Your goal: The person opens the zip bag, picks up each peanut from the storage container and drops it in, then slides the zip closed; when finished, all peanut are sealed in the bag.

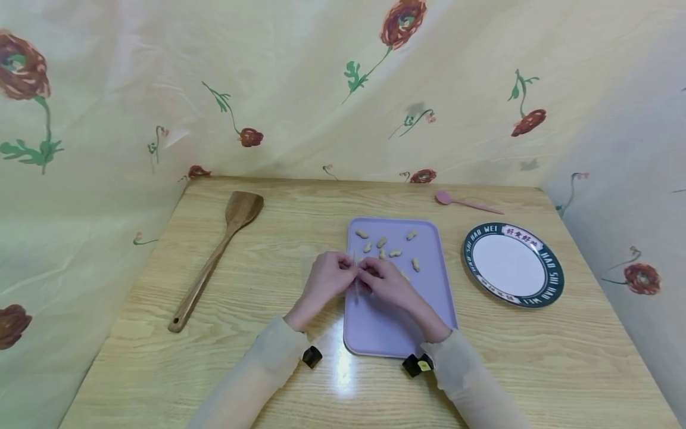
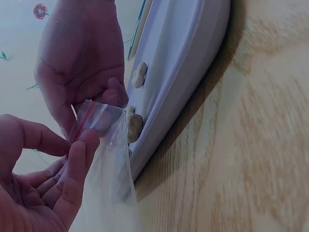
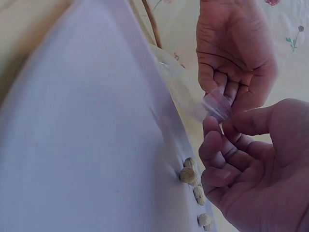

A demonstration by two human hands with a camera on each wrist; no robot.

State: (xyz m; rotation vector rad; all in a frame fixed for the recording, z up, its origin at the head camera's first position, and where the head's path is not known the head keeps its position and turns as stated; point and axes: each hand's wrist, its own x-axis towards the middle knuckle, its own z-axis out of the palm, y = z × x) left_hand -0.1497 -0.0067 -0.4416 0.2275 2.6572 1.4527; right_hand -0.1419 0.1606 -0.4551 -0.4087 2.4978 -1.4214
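A clear plastic zip bag (image 2: 107,159) with a red line along its top hangs between my two hands. In the left wrist view, my left hand (image 1: 329,275) pinches the bag's top edge between thumb and fingers. Close beside it, my right hand (image 1: 390,285) pinches the same edge, as the right wrist view shows. Both hands are above the left side of a lavender tray (image 1: 377,333). Several unshelled peanuts (image 1: 395,253) lie scattered over the tray's far half. Whether anything is inside the bag I cannot tell.
To the left lies a long wooden spatula (image 1: 214,253). At the right is a white plate with a dark green lettered rim (image 1: 554,271), and behind it a pink spoon (image 1: 463,202). Flowered cloth (image 1: 300,89) hangs around the wooden table (image 1: 268,351).
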